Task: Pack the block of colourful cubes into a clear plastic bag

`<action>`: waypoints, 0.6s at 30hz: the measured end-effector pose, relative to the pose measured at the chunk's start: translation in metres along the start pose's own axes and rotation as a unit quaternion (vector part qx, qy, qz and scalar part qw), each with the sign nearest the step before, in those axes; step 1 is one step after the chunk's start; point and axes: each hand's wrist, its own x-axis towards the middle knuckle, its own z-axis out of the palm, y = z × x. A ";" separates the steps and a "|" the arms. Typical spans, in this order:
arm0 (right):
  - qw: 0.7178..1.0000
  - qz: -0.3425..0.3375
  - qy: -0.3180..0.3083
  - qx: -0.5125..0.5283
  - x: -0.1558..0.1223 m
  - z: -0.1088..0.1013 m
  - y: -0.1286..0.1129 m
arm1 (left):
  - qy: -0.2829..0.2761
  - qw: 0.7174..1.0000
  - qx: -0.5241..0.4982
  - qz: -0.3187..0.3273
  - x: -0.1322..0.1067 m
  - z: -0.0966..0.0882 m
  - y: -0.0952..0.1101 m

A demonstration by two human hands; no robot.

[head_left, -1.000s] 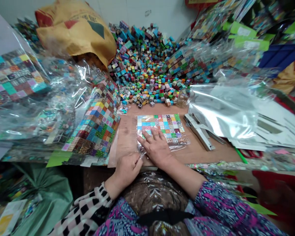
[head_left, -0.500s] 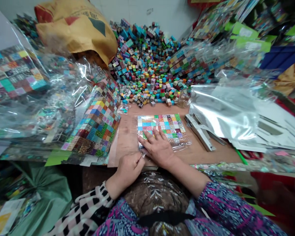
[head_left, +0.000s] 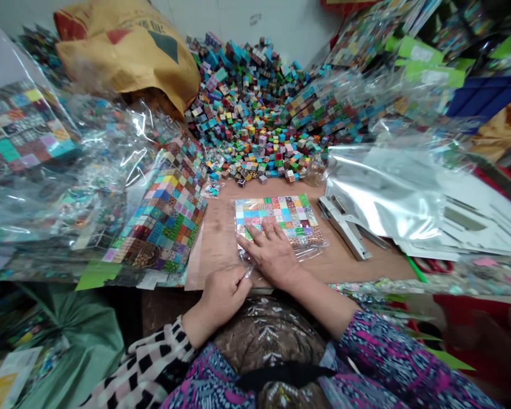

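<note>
A clear plastic bag [head_left: 313, 253] holds a flat block of small patterned cubes [head_left: 293, 215] and lies on the brown board [head_left: 217, 227] in front of me. My right hand [head_left: 275, 255] rests palm down on the bag, its fingers spread over the cubes' near left part. Beside it, my left hand [head_left: 225, 289] is closed, with thumb and forefinger pinching the bag's near edge at the lower left. Part of that edge is hidden under both hands. A metal stapler [head_left: 344, 227] lies just right of the bag.
Behind the board rises a big heap of loose cubes [head_left: 255, 125]. A bagged slab of cubes [head_left: 162, 216] leans at the left. To the right are a clear plastic sheet [head_left: 378, 193], white cards [head_left: 489, 221], a green pen [head_left: 416, 269] and red scissors handles [head_left: 436, 266].
The whole view has shifted slightly. Both hands keep nearly the same places on the bag, and a little more of its near edge shows by the left fingertips.
</note>
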 end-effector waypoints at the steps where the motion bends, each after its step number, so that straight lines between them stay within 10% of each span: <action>1: 1.000 -0.004 -0.001 -0.001 -0.001 0.000 0.000 | 0.002 1.000 0.002 -0.001 0.000 0.001 0.000; 18: 0.999 0.030 -0.002 0.015 0.011 0.007 -0.007 | 0.006 0.999 0.047 0.017 0.004 -0.009 -0.009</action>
